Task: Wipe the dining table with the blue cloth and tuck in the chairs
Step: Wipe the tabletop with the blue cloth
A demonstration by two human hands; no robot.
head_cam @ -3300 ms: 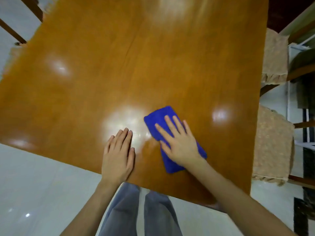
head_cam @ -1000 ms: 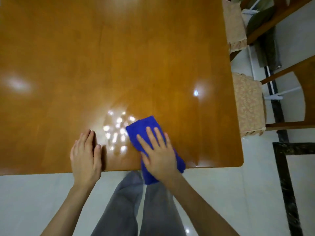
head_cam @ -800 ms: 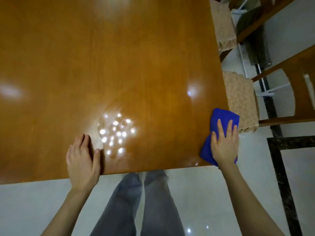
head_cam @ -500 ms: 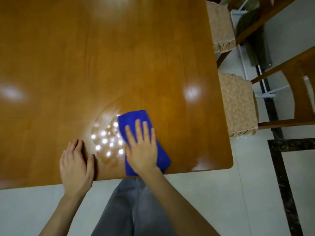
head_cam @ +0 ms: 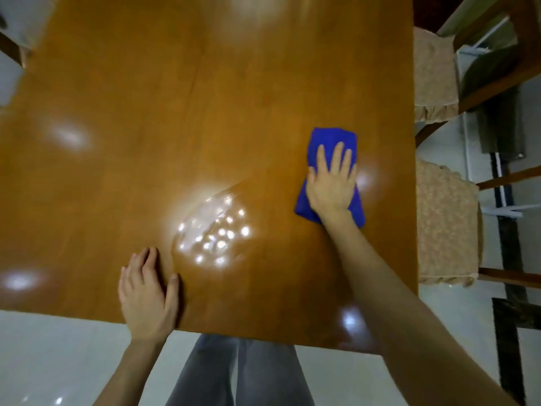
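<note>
the blue cloth [head_cam: 330, 142] is seen right of centre in the frame, lying folded on the dining table [head_cam: 205, 98], near the table's right edge but apart from it. it is pressed flat under the right hand [head_cam: 332, 183], whose fingers are stretched out straight over the cloth's upper half; cloth shows beyond the fingertips and at both sides of the wrist. the left hand [head_cam: 147, 294] is laid flat on the table in the lower left-centre of the frame, by the near edge, with straight fingers and the thumb spread to the right; nothing is held in it. a cluster of bright light reflections is seen on the glossy wood between the two hands.

two chairs are found along the right edge of the frame, each with a beige cushioned seat: one chair [head_cam: 434, 80] at the upper right, the other chair [head_cam: 445, 224] at the middle right, both seats just beside the table's edge. grey trouser legs [head_cam: 234, 373] and pale floor tiles [head_cam: 58, 361] are seen at the bottom.
</note>
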